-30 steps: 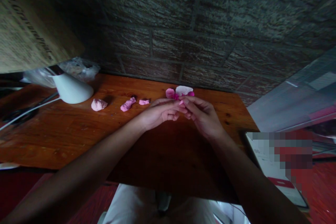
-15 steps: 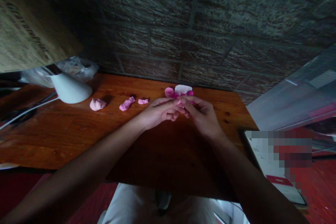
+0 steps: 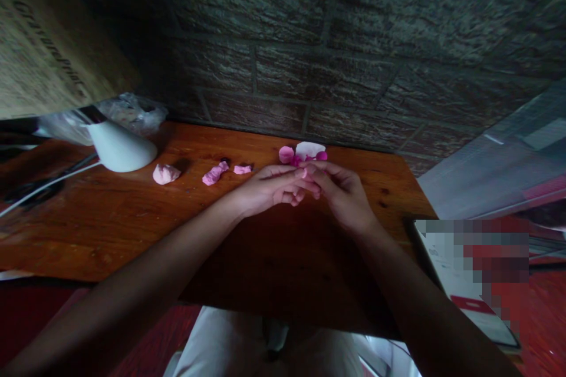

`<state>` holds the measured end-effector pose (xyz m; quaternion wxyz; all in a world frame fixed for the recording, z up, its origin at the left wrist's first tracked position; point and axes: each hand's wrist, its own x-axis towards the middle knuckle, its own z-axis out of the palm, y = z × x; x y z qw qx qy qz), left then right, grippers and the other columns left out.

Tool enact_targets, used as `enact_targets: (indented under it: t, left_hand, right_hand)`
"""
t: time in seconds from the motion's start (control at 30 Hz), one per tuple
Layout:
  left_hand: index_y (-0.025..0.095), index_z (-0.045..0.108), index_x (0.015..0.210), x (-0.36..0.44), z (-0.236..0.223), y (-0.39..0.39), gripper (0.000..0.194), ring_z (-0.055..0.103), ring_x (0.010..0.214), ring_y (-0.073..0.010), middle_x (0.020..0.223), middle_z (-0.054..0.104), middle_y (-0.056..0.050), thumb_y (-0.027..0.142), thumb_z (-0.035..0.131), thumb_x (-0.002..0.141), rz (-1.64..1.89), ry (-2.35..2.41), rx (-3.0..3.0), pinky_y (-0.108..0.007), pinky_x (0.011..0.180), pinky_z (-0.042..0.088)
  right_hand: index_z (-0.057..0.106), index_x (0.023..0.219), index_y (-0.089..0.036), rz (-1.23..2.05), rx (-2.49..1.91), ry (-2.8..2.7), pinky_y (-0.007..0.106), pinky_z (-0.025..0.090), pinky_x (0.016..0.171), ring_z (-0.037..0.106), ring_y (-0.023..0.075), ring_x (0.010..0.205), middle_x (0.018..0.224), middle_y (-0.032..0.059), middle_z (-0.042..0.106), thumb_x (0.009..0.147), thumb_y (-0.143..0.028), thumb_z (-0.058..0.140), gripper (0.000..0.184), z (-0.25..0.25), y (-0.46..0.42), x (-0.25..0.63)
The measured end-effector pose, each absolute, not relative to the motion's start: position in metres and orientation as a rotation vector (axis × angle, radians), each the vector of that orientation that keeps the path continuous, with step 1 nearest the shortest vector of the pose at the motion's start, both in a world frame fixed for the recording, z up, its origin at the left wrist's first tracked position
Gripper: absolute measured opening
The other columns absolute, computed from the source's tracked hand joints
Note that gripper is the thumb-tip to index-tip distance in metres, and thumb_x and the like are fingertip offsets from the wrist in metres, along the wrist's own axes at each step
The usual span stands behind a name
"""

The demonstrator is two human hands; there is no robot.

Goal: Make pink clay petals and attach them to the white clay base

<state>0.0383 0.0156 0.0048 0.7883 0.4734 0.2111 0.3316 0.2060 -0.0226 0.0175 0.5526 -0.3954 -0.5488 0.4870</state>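
Note:
Both hands meet over the wooden table, fingertips together around a small piece of pink clay [image 3: 305, 172]. My left hand [image 3: 272, 188] is closed on it from the left, its lower fingers curled. From the right, my right hand [image 3: 340, 188] pinches the same piece between thumb and fingers. Just behind them lie a pink disc [image 3: 286, 154], a whitish flat piece [image 3: 311, 149] and some magenta bits [image 3: 321, 156], partly hidden by the fingers. To the left rest a pale pink clay lump [image 3: 166, 174], a longer pink lump [image 3: 214, 174] and a small pink piece [image 3: 243, 169].
A lamp with a white base [image 3: 121, 144] and printed shade [image 3: 53, 53] stands at the left, its white cord crossing the table [image 3: 110, 230]. Behind it is a clear plastic bag [image 3: 137, 112]. A brick-patterned wall [image 3: 283, 65] borders the back. A tablet-like screen [image 3: 446, 265] sits at the right.
The fingers shift slightly around the pink clay piece, while both hands stay in nearly the same place. Everything on the table remains where it was.

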Motion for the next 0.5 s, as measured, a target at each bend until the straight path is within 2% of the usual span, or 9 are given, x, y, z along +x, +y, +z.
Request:
enact_targets:
  t: [0.2,0.37,0.5]
  left_hand:
    - [0.013,0.076,0.092,0.0365,0.0052,0.0156,0.038,0.062,0.066,-0.0107,0.085,0.078,-0.010,0.046,0.087,0.077,0.673,0.435,0.972,-0.022,0.062,0.046]
    - [0.012,0.076,0.093,0.0362,0.0020,0.0151,0.039,0.062,0.067,-0.0094,0.084,0.078,-0.009,0.046,0.087,0.077,0.710,0.478,1.006,-0.021,0.063,0.045]
    - [0.013,0.076,0.091,0.0356,-0.0002,0.0164,0.039,0.060,0.065,-0.0077,0.084,0.077,-0.006,0.043,0.092,0.072,0.796,0.490,0.988,-0.024,0.069,0.049]
  right_hand:
    - [0.081,0.088,-0.022,1.189,-0.926,-1.299,0.025,0.049,0.058,0.056,0.0108,0.060,0.074,-0.0003,0.069,0.078,-0.052,0.082,0.031,0.0147,-0.0224,0.2066]
    - [0.081,0.094,-0.023,1.171,-0.934,-1.259,0.023,0.045,0.055,0.054,0.0098,0.060,0.081,0.0003,0.071,0.081,-0.055,0.078,0.034,0.0113,-0.0202,0.2067]
    - [0.080,0.089,-0.021,1.155,-0.985,-1.169,0.023,0.040,0.052,0.049,0.0075,0.054,0.079,0.0006,0.071,0.082,-0.055,0.077,0.035,0.0087,-0.0163,0.2083]
